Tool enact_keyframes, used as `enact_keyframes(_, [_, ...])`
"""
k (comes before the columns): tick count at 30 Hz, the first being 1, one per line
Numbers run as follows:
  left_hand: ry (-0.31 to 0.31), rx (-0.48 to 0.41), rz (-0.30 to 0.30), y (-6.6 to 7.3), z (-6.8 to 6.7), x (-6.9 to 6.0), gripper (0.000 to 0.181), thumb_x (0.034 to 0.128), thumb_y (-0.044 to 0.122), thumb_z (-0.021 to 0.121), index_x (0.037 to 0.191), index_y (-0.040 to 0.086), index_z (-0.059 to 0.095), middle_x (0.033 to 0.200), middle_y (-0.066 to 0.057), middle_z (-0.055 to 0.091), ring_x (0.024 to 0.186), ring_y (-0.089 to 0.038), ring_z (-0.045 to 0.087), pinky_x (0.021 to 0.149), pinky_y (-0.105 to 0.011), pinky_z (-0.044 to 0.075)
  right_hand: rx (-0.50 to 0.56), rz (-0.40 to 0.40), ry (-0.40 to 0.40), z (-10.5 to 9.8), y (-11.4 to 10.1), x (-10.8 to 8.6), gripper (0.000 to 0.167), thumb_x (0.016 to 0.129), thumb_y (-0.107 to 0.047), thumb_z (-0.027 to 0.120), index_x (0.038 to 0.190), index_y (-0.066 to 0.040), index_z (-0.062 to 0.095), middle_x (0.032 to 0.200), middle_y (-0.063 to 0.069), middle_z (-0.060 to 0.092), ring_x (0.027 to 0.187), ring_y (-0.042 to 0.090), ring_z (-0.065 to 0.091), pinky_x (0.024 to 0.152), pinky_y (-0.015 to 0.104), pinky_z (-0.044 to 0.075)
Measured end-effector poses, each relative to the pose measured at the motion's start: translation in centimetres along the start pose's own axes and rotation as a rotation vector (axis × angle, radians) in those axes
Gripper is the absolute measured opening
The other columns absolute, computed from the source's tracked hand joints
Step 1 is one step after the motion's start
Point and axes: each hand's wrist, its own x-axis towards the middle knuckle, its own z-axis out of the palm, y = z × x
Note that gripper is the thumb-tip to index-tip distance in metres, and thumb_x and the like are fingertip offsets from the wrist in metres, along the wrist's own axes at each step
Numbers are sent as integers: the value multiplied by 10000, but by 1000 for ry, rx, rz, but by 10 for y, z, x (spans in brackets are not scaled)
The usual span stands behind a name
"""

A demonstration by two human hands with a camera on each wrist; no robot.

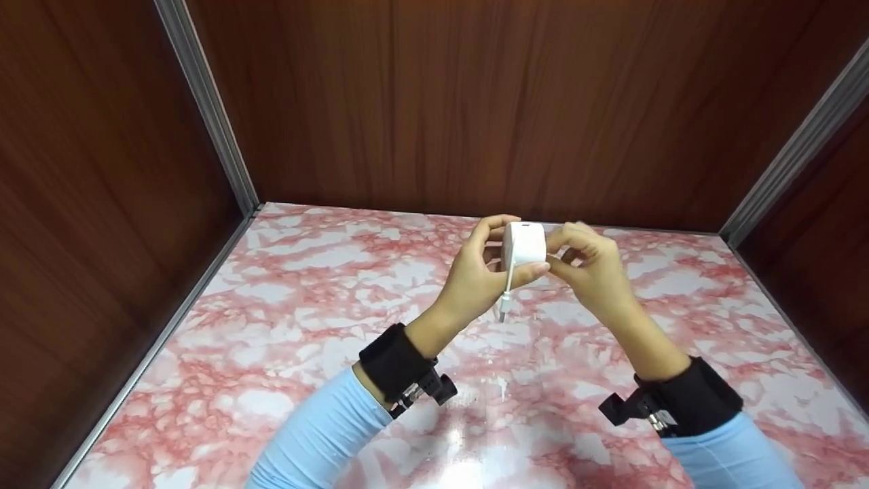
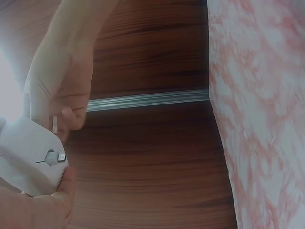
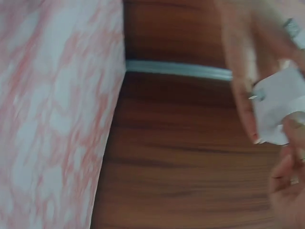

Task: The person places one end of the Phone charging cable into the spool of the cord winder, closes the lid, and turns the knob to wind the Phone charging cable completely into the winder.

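Observation:
A white rounded block (image 1: 525, 243) with a small dark slot on top is held up above the table. My left hand (image 1: 478, 268) grips it, thumb along the near lower side and fingers behind. From its left side hangs a short white cable (image 1: 508, 282) with a metal plug at the end. A small metal plug (image 2: 61, 158) also shows on the block's face in the left wrist view. My right hand (image 1: 589, 261) is at the block's right side, its curled fingers pinching a thin white cable piece (image 2: 55, 125). The right wrist view is blurred.
The tabletop (image 1: 326, 326) has a red and white marbled pattern. Dark wood panels (image 1: 434, 102) stand behind and at both sides, joined by grey metal corner strips (image 1: 210, 102). Black wrist straps (image 1: 396, 360) with camera mounts sit on both forearms.

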Motion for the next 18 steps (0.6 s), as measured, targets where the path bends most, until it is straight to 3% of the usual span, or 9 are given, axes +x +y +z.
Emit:
enact_keyframes(4, [5,-5,-10,0,1,0,632,773,95,800,1312,92,469,1198,-139,533,963,-186,602,843,-277,522,-136,-430,126,5,12,0,246,688,180,698,613,-29,594,703,74,622,736,175,494,626,184,377])
enact_keyframes(7, [4,-8,-13,0,1,-1,634,767,96,805,1310,91,476,1193,-131,540,959,-180,603,850,-299,525,-230,-702,247,10,17,2,264,751,96,687,554,-29,565,664,94,615,658,250,489,581,262,387])
enact_keyframes(9, [-1,-12,-11,0,1,-2,635,765,95,804,1310,85,477,1189,-122,545,964,-181,602,859,-308,520,-285,-839,321,12,17,4,305,822,27,681,542,-29,576,642,90,613,613,262,485,534,306,386])
enact_keyframes(11, [-5,-12,-8,0,2,-2,638,765,101,804,1312,74,475,1187,-116,551,968,-181,603,861,-297,516,-304,-905,371,13,17,6,356,869,-32,687,530,-27,579,634,92,621,589,268,485,509,331,390])
enact_keyframes(12, [-5,-18,-4,0,2,-2,635,765,98,802,1308,67,475,1180,-118,551,961,-182,607,854,-297,520,-298,-900,373,12,18,5,370,886,-59,682,531,-23,583,637,97,625,591,272,487,513,332,393])
enact_keyframes(14, [-6,-21,5,0,2,-1,635,765,90,799,1308,48,472,1172,-131,547,954,-185,612,842,-290,528,-249,-811,316,10,19,4,355,900,-90,672,559,-20,606,673,106,639,635,264,509,572,288,423])
enact_keyframes(16, [1,-26,6,-1,1,0,634,763,79,798,1306,45,473,1167,-136,545,944,-182,615,836,-296,533,-141,-614,192,5,21,2,288,885,-28,665,602,2,625,741,96,654,706,209,551,639,233,458])
enact_keyframes(18, [7,-29,5,-2,1,0,628,762,68,797,1301,46,474,1165,-139,542,940,-182,617,840,-310,535,43,-340,46,0,19,1,184,880,55,630,697,45,641,807,80,652,758,156,567,657,195,471])
